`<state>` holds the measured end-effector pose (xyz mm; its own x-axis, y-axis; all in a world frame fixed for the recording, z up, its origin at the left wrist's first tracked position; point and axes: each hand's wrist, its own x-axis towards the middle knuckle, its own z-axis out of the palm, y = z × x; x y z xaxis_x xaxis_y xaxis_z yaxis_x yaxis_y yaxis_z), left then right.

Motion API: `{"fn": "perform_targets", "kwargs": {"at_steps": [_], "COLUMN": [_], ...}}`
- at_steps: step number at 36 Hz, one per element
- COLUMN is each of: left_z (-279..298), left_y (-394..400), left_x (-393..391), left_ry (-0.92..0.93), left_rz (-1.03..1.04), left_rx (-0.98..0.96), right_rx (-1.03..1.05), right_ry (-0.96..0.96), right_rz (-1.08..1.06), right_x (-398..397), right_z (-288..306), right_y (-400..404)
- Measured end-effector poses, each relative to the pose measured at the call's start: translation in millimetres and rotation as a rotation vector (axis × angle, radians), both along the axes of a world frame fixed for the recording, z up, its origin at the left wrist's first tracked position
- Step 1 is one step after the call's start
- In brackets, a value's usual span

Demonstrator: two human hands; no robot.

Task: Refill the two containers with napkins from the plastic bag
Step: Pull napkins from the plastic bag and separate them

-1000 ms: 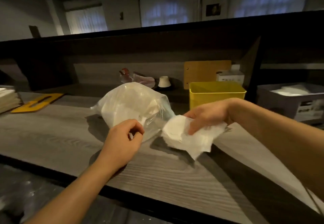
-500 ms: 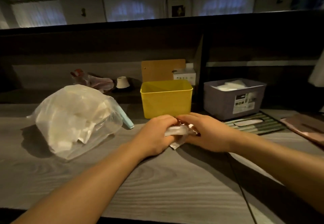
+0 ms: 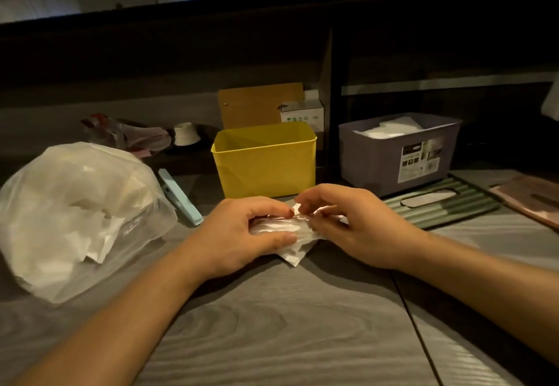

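Since half a second ago the right hand [image 3: 357, 228] has loosened from its cover over the stack of napkins [image 3: 290, 234], its fingertips now lifted and pinching the stack's upper right edge, while the left hand [image 3: 245, 234] keeps its grip, thumb below and fingers curled over the top. Those napkins are thin, white and soft-cornered, a folded wad with one pointed corner poking out toward the near side, held just above the wooden counter [image 3: 287, 325], near the middle and just in front of the yellow container [image 3: 266, 168].

That container is a smooth, rectangular plastic tub with rounded corners, open at the top; nothing shows inside it from this angle. To its right, apart from it, stands the grey container [image 3: 393, 155], a similar tub with a printed label on its front and white napkins showing at its rim. At left lies the plastic bag [image 3: 75, 213], clear, crinkled and bulging with loose white napkins. A pale blue clip [image 3: 180, 196], long and flat, lies between bag and yellow tub. A ribbed green lid [image 3: 438, 207] with an oval slot rests at the grey tub's base. Grey wood grain streaks the counter surface.
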<state>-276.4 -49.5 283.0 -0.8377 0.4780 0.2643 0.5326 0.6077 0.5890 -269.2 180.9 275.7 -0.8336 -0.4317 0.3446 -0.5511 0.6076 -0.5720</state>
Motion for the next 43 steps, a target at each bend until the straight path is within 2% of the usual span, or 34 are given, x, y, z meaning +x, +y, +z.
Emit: {"fn": "perform_targets", "kwargs": {"at_steps": [11, 16, 20, 30, 38, 43], "left_z": [5.7, 6.2, 6.5, 7.8, 8.4, 8.8], "left_y": [-4.7, -4.8, -4.1, -1.4, -1.3, -2.0], "left_x": [-0.6, 2.5, 2.2, 4.7, 3.6, 3.8], "left_ry": [-0.002, -0.07, -0.033, -0.006, -0.131, -0.133], "left_rz": [0.037, -0.004, 0.019, 0.056, -0.012, -0.014], "left_rx": [-0.019, -0.045, -0.077, 0.009, -0.007, -0.028], "right_rx": [0.043, 0.066, 0.065, 0.064, 0.075, 0.066], "right_ry": [-0.005, -0.025, -0.004, 0.016, 0.069, 0.133], "right_rz": [0.034, 0.013, 0.004, 0.014, 0.01, -0.024], "right_x": [2.8, 3.4, 3.1, 1.3, -0.1, -2.6], "right_z": [1.0, 3.0, 2.3, 1.0, 1.1, 1.2], "right_y": [0.3, -1.1, -1.5, 0.3, -2.8, -8.5]}}
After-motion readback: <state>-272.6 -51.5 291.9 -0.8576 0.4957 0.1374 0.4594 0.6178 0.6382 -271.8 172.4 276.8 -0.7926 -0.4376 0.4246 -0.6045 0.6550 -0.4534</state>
